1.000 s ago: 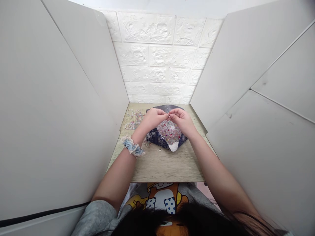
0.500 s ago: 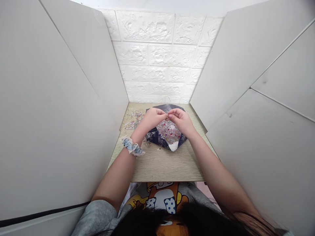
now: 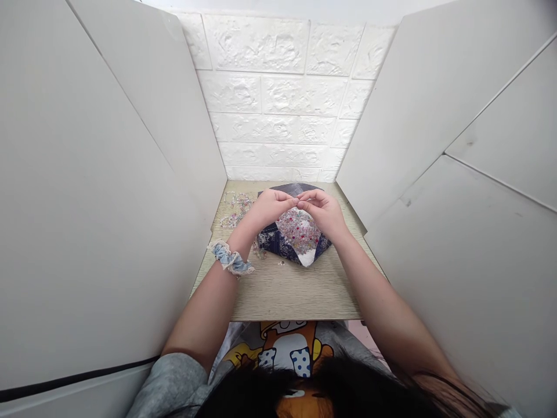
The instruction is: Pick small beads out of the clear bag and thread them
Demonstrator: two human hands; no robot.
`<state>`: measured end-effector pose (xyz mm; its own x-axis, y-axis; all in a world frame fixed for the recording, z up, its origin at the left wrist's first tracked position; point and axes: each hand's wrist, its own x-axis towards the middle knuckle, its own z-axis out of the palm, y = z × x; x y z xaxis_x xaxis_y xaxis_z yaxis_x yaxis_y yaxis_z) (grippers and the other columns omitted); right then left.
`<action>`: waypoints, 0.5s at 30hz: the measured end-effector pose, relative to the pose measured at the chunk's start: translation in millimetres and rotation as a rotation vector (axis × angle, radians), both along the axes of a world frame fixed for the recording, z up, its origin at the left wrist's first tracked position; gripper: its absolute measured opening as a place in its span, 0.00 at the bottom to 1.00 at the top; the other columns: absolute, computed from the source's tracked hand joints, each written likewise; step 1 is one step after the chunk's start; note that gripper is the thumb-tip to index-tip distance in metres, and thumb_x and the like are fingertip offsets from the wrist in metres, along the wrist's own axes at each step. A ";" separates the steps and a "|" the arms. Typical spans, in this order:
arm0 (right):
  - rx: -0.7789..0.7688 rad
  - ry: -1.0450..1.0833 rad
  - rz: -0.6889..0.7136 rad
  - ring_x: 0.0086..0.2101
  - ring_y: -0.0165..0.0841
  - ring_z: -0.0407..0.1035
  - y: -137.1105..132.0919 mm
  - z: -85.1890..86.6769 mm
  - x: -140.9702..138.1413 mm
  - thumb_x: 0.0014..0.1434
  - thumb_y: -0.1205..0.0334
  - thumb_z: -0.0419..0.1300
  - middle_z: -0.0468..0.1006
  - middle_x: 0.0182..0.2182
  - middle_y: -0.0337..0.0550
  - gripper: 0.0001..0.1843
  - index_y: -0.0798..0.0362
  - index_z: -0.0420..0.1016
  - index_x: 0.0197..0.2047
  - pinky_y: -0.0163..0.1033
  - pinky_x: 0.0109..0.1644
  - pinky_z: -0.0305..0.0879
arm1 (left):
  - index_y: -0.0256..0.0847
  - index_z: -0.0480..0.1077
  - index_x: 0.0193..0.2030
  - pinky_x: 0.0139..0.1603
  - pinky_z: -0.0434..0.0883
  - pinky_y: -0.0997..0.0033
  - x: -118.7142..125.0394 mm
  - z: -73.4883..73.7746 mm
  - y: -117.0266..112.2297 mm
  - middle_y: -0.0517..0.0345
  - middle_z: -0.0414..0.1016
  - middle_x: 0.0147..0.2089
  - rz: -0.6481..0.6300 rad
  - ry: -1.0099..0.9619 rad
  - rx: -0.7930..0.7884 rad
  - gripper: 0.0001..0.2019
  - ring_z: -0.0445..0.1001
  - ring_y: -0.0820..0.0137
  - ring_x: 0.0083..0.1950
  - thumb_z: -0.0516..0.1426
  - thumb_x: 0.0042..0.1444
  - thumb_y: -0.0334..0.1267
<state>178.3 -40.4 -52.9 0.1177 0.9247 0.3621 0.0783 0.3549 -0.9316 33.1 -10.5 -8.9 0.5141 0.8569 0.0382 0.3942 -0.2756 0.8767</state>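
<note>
My left hand (image 3: 270,209) and my right hand (image 3: 319,210) hang side by side with their fingertips pinched together above a dark navy patterned cloth (image 3: 272,239). Anything between the fingertips is too small to tell. The cloth lies folded up around a heap of pink, red and clear beads (image 3: 299,230), and my hands hide part of it. A blue lace-trimmed scrunchie (image 3: 229,258) circles my left wrist. Loose beads (image 3: 234,208) are scattered on the tabletop to the left of the cloth.
The beige wood-grain tabletop (image 3: 296,293) ends at a straight near edge in front of my printed grey shirt (image 3: 287,348). Tall white panels (image 3: 108,174) stand along the left side and more (image 3: 435,145) along the right, with a white brick-textured wall (image 3: 278,96) behind.
My left wrist and scrunchie have shifted slightly left. Both hands stay pinched together at about the same spot.
</note>
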 end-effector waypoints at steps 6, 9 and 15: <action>0.087 -0.168 -0.008 0.40 0.31 0.64 -0.9 2.5 4.7 0.46 0.61 0.59 0.68 0.36 0.42 0.06 0.54 0.68 0.25 0.39 0.43 0.63 | 0.35 0.68 0.26 0.24 0.55 0.77 2.2 -2.6 0.2 0.60 0.62 0.23 -0.056 -0.054 -0.075 0.19 0.58 0.78 0.24 0.50 0.47 0.52; 0.048 -0.221 0.006 0.44 0.33 0.62 -2.1 5.0 9.2 0.46 0.60 0.60 0.67 0.40 0.43 0.06 0.53 0.70 0.26 0.41 0.47 0.61 | 0.36 0.67 0.26 0.27 0.56 0.76 2.7 -5.1 0.7 0.58 0.64 0.26 -0.129 -0.058 -0.065 0.20 0.60 0.76 0.27 0.49 0.48 0.54; -0.015 -0.246 0.030 0.45 0.35 0.62 -4.2 10.6 18.0 0.45 0.59 0.60 0.67 0.42 0.44 0.07 0.54 0.70 0.25 0.42 0.48 0.59 | 0.36 0.65 0.25 0.23 0.51 0.77 1.6 -4.5 0.3 0.63 0.57 0.21 -0.156 -0.038 -0.050 0.17 0.53 0.79 0.23 0.51 0.47 0.50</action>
<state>196.4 -44.7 -42.3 -0.0003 0.9320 0.3625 0.2930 0.3467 -0.8910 34.7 -10.2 -13.4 0.6403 0.7679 0.0189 0.3166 -0.2862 0.9044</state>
